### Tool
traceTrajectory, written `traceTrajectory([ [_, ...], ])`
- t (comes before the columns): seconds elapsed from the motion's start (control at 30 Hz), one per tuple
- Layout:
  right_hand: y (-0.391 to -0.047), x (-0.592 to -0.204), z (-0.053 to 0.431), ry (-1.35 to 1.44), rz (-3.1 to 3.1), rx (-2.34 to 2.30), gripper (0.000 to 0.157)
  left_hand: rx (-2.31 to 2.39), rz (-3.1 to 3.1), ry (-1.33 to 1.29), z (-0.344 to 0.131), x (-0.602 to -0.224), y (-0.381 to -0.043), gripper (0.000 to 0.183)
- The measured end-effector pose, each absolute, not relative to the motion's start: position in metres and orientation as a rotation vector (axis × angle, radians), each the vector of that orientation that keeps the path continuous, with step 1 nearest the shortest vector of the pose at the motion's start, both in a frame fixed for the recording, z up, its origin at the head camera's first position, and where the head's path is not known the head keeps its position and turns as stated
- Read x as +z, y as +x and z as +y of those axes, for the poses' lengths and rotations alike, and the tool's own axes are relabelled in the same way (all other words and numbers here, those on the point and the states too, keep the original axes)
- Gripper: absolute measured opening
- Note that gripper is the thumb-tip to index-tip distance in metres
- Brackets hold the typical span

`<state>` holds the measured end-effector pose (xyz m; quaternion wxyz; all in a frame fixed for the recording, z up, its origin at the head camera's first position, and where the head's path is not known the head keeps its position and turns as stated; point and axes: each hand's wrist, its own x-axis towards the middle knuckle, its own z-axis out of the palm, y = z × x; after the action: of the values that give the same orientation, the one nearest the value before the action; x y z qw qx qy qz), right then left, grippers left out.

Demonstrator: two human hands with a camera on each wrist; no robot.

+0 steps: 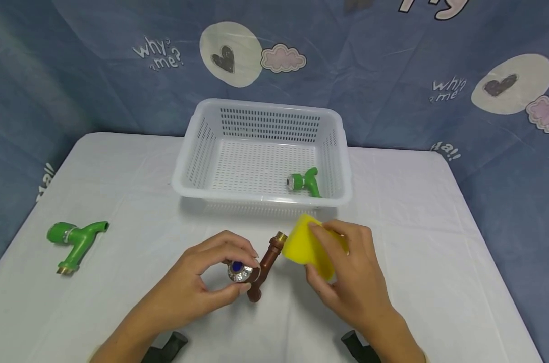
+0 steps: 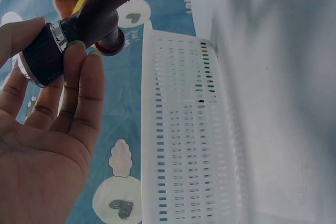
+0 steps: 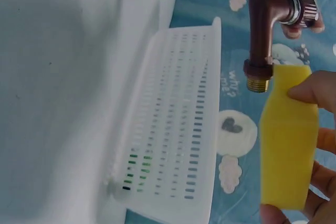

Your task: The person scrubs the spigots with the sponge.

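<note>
A brown tap (image 1: pixel 268 262) with a brass threaded end and a silver-and-blue knob is gripped at the knob by my left hand (image 1: pixel 211 275), between thumb and fingers. My right hand (image 1: pixel 351 267) pinches a yellow sponge (image 1: pixel 311 247), its edge right at the tap's threaded end. In the right wrist view the sponge (image 3: pixel 290 140) stands beside the brass thread (image 3: pixel 257 84). The left wrist view shows my fingers round the dark tap's knob (image 2: pixel 42 56).
A white perforated basket (image 1: pixel 197 191) stands at the back of the white-covered table (image 1: pixel 133 201), with a green tap (image 1: pixel 308 182) inside at its right. Another green tap (image 1: pixel 76 244) lies on the left. A patterned blue cloth (image 1: pixel 120 96) hangs behind.
</note>
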<state>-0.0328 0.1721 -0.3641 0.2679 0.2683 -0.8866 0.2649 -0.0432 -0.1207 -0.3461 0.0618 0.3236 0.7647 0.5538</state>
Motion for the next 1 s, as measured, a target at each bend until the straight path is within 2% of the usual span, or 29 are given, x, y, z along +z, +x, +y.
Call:
traceTrajectory([
  [0.33,-0.027,-0.368,0.157,0.821,-2.328,0.703,0.046,1.689,2.258,0.985,-0.12,-0.347,-0.042,0.037],
  [0.77,-0.034,-0.363,0.17,0.605,-2.317,0.685,0.048,1.672,2.279,0.948,-0.119,-0.347,-0.042,0.036],
  [1.0,-0.028,-0.364,0.157,0.724,-2.265,0.703,0.045,1.687,2.263,0.931,-0.119,-0.347,-0.042,0.035],
])
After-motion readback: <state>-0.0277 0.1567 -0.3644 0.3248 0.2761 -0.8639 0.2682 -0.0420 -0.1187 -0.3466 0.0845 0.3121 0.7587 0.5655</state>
